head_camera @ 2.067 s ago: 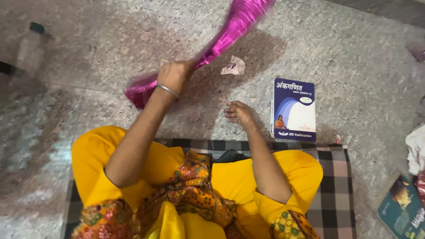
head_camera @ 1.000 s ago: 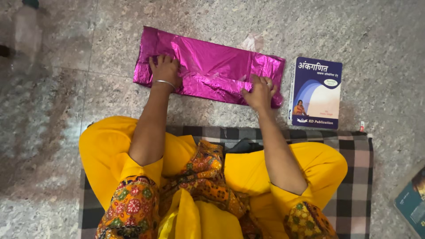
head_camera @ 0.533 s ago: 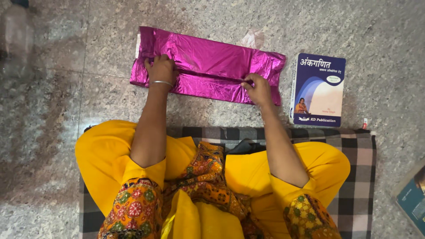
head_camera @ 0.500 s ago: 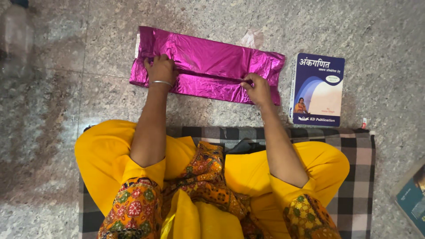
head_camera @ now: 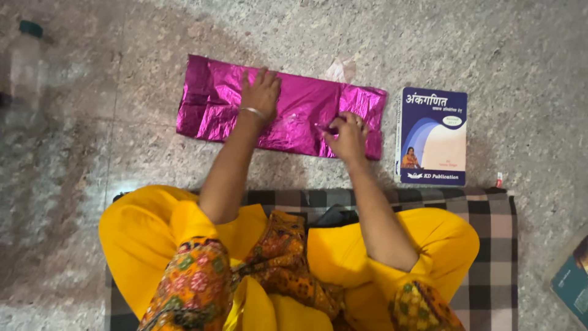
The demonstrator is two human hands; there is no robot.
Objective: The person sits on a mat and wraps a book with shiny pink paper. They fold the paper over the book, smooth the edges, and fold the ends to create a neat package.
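A folded sheet of shiny magenta wrapping paper (head_camera: 211, 104) lies flat on the speckled stone floor in front of me. My left hand (head_camera: 261, 92) rests on its middle with the palm down and the fingers spread. My right hand (head_camera: 347, 133) pinches the paper's near edge toward its right end. A blue and white book (head_camera: 432, 136) lies face up just right of the paper.
I sit cross-legged in yellow trousers on a checked mat (head_camera: 490, 214). A small crumpled scrap (head_camera: 336, 69) lies beyond the paper. A clear bottle with a green cap (head_camera: 23, 67) is at the far left. Another book's corner (head_camera: 571, 277) shows at the lower right.
The paper was swung through the air, then laid flat and folded. In the last half second my left hand slid from the left part to the middle and opened flat.
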